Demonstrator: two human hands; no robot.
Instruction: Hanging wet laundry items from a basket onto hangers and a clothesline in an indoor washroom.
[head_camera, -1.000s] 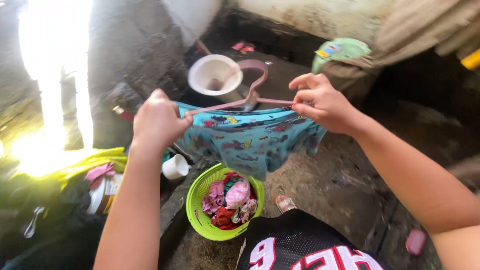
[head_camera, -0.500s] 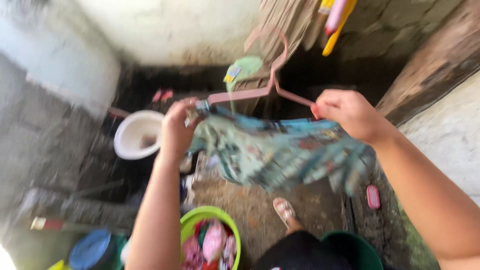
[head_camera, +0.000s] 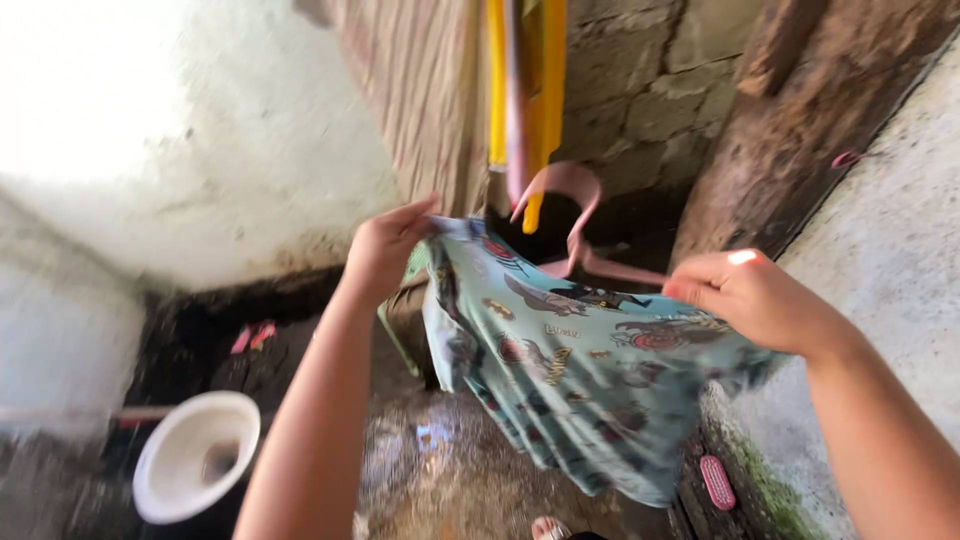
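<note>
Left hand (head_camera: 385, 245) pinches one top corner of a light-blue cartoon-print garment (head_camera: 580, 380); right hand (head_camera: 750, 295) grips the opposite corner, hands well apart, cloth stretched between them on a pink hanger (head_camera: 575, 215). Hanger hook sits just beside hanging yellow strips (head_camera: 545, 90); white bowl (head_camera: 195, 455) lies lower left, pink brush (head_camera: 717, 482) lower right.

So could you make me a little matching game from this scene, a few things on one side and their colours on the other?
Things:
1. hanger
2. garment
3. bowl
4. brush

Colours:
A. white
B. light blue with cartoon prints
C. pale pink, hook at the top
D. pink-red, lying on the ground by the wall

Pairs: 1-C, 2-B, 3-A, 4-D. The left hand and right hand both grip the garment's top edge on the hanger.
</note>
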